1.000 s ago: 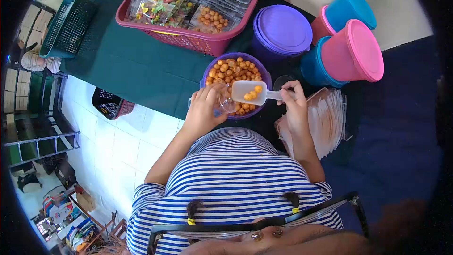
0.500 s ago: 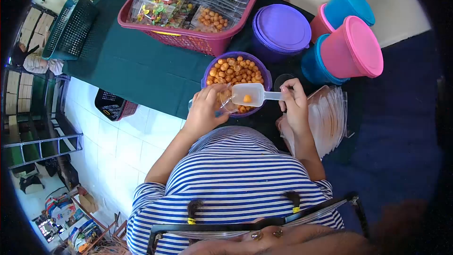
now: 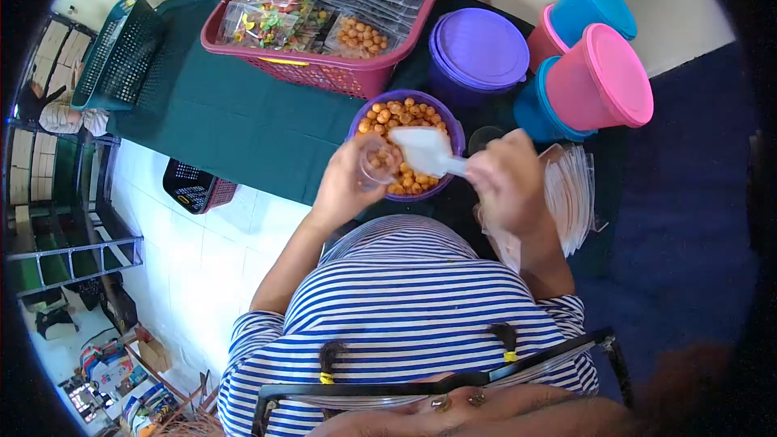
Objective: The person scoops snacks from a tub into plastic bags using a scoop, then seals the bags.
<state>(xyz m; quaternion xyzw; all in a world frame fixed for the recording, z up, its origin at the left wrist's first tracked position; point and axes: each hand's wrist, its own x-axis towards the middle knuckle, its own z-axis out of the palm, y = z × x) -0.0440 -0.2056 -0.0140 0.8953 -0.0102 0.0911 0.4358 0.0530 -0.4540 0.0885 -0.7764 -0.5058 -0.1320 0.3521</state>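
Observation:
A purple tub (image 3: pixel 457 139) full of round orange-brown snack balls (image 3: pixel 413 184) stands at the table edge in front of me. My left hand (image 3: pixel 344 186) is wrapped round a clear plastic cup (image 3: pixel 379 160) at the tub's left side; what is inside the cup is hard to make out. The handle of a white scoop (image 3: pixel 425 150) is in my right hand (image 3: pixel 510 178), which is blurred. The scoop is tilted over the snack balls, beside the cup, and its inside is hidden.
A red basket (image 3: pixel 324 73) of snack packets stands behind the tub. Purple (image 3: pixel 481 48), pink (image 3: pixel 599 81) and blue (image 3: pixel 597 8) lidded tubs stand at the right. Clear plastic bags (image 3: pixel 571 202) lie beside my right forearm. A green basket (image 3: pixel 121 57) is far left.
The scoop has turned over, and the single ball in it is out of sight. My right hand has rotated and moved slightly right. My left hand has tipped the cup more upright and shifted left.

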